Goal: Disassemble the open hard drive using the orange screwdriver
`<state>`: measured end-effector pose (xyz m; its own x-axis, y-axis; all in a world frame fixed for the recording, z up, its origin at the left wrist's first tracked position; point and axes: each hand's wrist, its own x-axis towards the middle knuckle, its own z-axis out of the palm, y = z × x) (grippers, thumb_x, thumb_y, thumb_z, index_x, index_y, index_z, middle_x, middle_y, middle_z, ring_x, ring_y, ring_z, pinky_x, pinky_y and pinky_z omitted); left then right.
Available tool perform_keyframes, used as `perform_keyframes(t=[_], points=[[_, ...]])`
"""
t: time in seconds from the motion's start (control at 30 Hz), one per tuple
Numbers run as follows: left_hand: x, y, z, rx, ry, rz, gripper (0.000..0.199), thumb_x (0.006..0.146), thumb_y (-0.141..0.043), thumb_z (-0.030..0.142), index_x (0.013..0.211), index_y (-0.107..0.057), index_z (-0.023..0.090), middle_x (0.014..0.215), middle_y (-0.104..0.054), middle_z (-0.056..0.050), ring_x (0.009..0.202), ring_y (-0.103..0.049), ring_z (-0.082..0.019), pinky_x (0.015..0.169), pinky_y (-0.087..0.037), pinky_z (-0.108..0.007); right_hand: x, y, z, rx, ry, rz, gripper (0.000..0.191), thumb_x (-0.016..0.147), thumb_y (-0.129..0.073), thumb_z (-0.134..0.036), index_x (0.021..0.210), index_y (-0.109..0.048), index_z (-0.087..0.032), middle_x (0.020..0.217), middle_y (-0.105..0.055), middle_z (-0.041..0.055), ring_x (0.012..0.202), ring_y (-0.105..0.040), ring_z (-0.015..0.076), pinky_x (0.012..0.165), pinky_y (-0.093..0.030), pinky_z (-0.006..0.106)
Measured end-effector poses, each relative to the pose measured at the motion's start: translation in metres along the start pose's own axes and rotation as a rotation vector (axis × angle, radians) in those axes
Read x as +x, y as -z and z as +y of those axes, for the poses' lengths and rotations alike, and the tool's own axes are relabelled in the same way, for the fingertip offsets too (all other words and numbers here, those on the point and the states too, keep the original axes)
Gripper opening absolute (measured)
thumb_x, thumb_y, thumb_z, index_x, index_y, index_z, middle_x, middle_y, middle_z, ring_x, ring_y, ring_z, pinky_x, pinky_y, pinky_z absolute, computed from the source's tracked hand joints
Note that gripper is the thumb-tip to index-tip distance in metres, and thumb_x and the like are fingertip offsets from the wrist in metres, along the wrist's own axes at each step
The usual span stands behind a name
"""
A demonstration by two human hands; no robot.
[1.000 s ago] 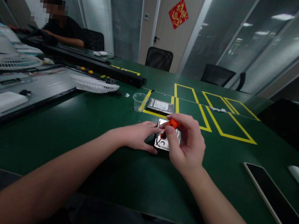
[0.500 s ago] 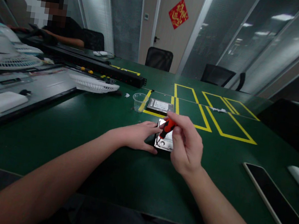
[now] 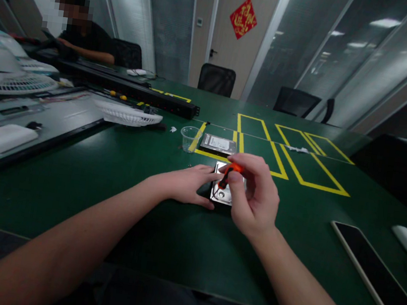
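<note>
A silver hard drive (image 3: 222, 195) lies on the green table in front of me. My left hand (image 3: 189, 184) grips its left side, thumb at the near corner and fingers at the far part. Pinched in my right hand (image 3: 257, 197) is a red and black screwdriver (image 3: 224, 178), tilted, its thin shaft pointing down at the drive's near left corner. The exact contact of the tip is too small to make out. My right hand covers the drive's right part. Just beyond lies a second hard drive (image 3: 218, 144) with a white label, beside a clear plastic cup (image 3: 190, 141).
Yellow tape outlines (image 3: 324, 189) mark the table (image 3: 131, 243). A phone (image 3: 375, 270) lies at the right. On the left are a grey panel (image 3: 69, 120), white fan parts (image 3: 128, 115) and a long black bar (image 3: 151, 96). Another person (image 3: 90, 42) sits at the far left.
My right hand has turned slightly and shifted a little to the right, and the screwdriver's handle has rolled with the fingers. My left hand and the drive stay in place.
</note>
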<state>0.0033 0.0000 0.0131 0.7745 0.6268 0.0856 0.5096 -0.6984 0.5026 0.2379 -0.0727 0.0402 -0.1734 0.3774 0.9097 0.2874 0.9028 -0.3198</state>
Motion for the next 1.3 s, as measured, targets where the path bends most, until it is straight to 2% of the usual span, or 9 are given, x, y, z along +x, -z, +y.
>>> perform_keyframes(t=[0.13, 0.27, 0.4, 0.57, 0.73, 1.0, 1.3], points=[[0.0007, 0.0003, -0.0001, -0.011, 0.041, -0.01, 0.104, 0.1, -0.106, 0.066, 0.188, -0.066, 0.031, 0.193, -0.067, -0.018, 0.183, -0.057, -0.053, 0.152, -0.049, -0.069, -0.0005, -0.0015, 0.0004, -0.01, -0.01, 0.009, 0.025, 0.126, -0.075, -0.027, 0.151, -0.078, -0.03, 0.134, -0.087, 0.0101, 0.115, -0.088, 0.0288, 0.099, -0.077, 0.051], [0.001, 0.0006, 0.0008, -0.015, 0.059, -0.013, 0.101, 0.101, -0.105, 0.067, 0.187, -0.067, 0.029, 0.192, -0.067, -0.02, 0.183, -0.058, -0.054, 0.15, -0.052, -0.069, -0.0012, -0.0028, 0.0019, -0.02, 0.006, 0.03, 0.026, 0.125, -0.081, -0.028, 0.15, -0.08, -0.032, 0.127, -0.088, 0.0079, 0.111, -0.087, 0.0274, 0.095, -0.075, 0.047], [0.0008, 0.0011, 0.0022, -0.012, 0.036, -0.01, 0.096, 0.102, -0.106, 0.063, 0.184, -0.07, 0.029, 0.189, -0.069, -0.02, 0.18, -0.06, -0.053, 0.149, -0.053, -0.07, -0.0029, -0.0031, 0.0036, -0.024, -0.005, 0.014, 0.033, 0.124, -0.082, -0.03, 0.157, -0.081, -0.032, 0.136, -0.091, 0.011, 0.118, -0.09, 0.0301, 0.104, -0.078, 0.051], [0.0014, 0.0003, 0.002, -0.005, 0.019, -0.006, 0.091, 0.102, -0.106, 0.062, 0.181, -0.073, 0.03, 0.182, -0.074, -0.017, 0.175, -0.064, -0.05, 0.147, -0.054, -0.066, -0.0017, 0.0001, 0.0011, -0.015, -0.021, -0.027, 0.038, 0.13, -0.068, -0.031, 0.165, -0.083, -0.033, 0.145, -0.093, 0.0121, 0.125, -0.092, 0.0312, 0.115, -0.08, 0.056], [0.0019, -0.0023, -0.0013, 0.013, 0.067, -0.025, 0.085, 0.103, -0.102, 0.071, 0.171, -0.078, 0.026, 0.187, -0.07, -0.02, 0.176, -0.062, -0.05, 0.149, -0.051, -0.065, -0.0015, 0.002, -0.0005, -0.011, -0.034, -0.023, 0.042, 0.133, -0.057, -0.029, 0.166, -0.083, -0.034, 0.15, -0.093, 0.0116, 0.132, -0.093, 0.0324, 0.115, -0.081, 0.057], [0.002, -0.0004, 0.0015, 0.011, 0.042, -0.029, 0.089, 0.103, -0.103, 0.067, 0.178, -0.073, 0.029, 0.186, -0.07, -0.019, 0.175, -0.062, -0.05, 0.148, -0.052, -0.065, -0.0024, 0.0004, 0.0006, -0.015, -0.042, -0.012, 0.039, 0.133, -0.057, -0.029, 0.163, -0.082, -0.032, 0.147, -0.093, 0.0119, 0.13, -0.092, 0.0318, 0.113, -0.08, 0.055], [0.002, -0.0003, -0.0002, 0.009, 0.045, -0.024, 0.09, 0.103, -0.102, 0.071, 0.177, -0.074, 0.028, 0.186, -0.07, -0.02, 0.174, -0.063, -0.05, 0.148, -0.053, -0.065, -0.0009, 0.0009, -0.0012, -0.029, -0.033, -0.008, 0.036, 0.133, -0.059, -0.028, 0.161, -0.081, -0.033, 0.144, -0.093, 0.011, 0.129, -0.092, 0.0321, 0.111, -0.08, 0.054]])
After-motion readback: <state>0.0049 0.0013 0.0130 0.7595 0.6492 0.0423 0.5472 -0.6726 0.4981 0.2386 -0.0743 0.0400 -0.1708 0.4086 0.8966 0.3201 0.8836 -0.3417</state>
